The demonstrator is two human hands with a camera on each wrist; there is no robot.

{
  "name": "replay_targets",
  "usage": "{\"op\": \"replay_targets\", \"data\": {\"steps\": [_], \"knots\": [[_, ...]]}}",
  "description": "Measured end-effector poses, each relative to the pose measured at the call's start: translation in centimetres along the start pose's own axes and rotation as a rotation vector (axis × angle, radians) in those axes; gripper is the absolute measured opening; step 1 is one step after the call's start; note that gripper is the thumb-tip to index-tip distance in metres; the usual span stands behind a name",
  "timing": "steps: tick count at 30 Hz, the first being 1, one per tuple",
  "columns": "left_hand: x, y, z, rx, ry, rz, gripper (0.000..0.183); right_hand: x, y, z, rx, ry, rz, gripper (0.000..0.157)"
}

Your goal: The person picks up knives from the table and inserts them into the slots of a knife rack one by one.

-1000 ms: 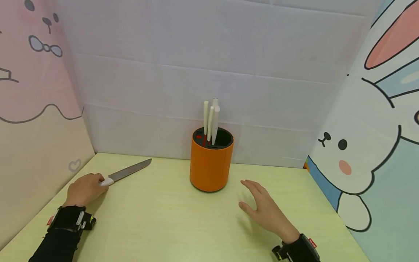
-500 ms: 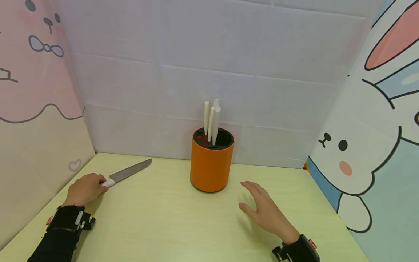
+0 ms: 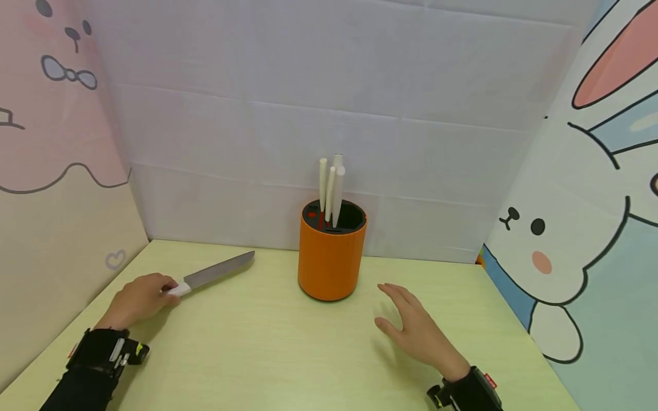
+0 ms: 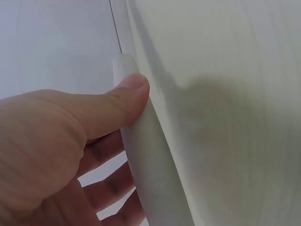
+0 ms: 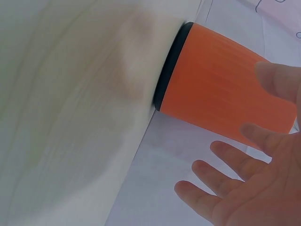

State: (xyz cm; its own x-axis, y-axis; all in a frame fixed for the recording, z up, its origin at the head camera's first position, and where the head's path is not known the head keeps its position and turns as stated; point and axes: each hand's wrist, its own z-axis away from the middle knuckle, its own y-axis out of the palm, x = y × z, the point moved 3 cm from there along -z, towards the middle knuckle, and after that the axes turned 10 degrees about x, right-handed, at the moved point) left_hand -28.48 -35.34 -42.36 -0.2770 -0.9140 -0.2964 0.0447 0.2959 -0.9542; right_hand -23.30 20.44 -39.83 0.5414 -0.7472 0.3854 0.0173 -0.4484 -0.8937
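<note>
My left hand [image 3: 141, 298] grips a kitchen knife [image 3: 218, 270] by its white handle [image 4: 150, 155], thumb on one side and fingers on the other in the left wrist view. The broad grey blade points right and away, toward the back of the table, with a shadow beneath it. At the middle back stands an orange cylindrical knife block [image 3: 329, 265] with a black top. Several white-handled tools [image 3: 329, 191] stand upright in it. My right hand [image 3: 418, 328] is held to the right of the block, fingers spread, holding nothing and apart from the block [image 5: 221, 84].
The pale wooden tabletop [image 3: 257, 354] reaches back to a white cloth wall [image 3: 231, 131]. Printed cartoon panels rise at the left [image 3: 61, 228] and the right [image 3: 606, 285].
My left hand has moved slightly right with the knife, and the blade has come nearer the knife block. My right hand has stayed in place.
</note>
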Motion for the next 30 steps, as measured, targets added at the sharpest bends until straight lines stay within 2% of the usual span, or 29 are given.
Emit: {"op": "replay_targets", "data": {"steps": [4,8,17,22,30], "knots": [[-1.9,-0.2,0.3,-0.003,0.088,-0.006,0.024,0.0,0.0,0.0,-0.003,-0.004,-0.006,0.063],[-3.4,-0.2,0.4,0.026,0.152,-0.007,0.02,0.1,0.0,0.0,0.002,-0.011,-0.009,0.063],[-6.2,0.2,0.7,0.054,0.222,0.01,0.021,0.3,-0.2,0.1,0.005,0.002,-0.012,0.064],[-7.7,0.2,0.7,0.088,0.228,0.04,0.021,0.3,-0.2,0.2,0.011,0.002,-0.017,0.063],[-9.7,0.4,0.8,0.087,0.309,0.004,0.021,0.2,-0.2,0.2,0.008,-0.009,-0.003,0.064]]}}
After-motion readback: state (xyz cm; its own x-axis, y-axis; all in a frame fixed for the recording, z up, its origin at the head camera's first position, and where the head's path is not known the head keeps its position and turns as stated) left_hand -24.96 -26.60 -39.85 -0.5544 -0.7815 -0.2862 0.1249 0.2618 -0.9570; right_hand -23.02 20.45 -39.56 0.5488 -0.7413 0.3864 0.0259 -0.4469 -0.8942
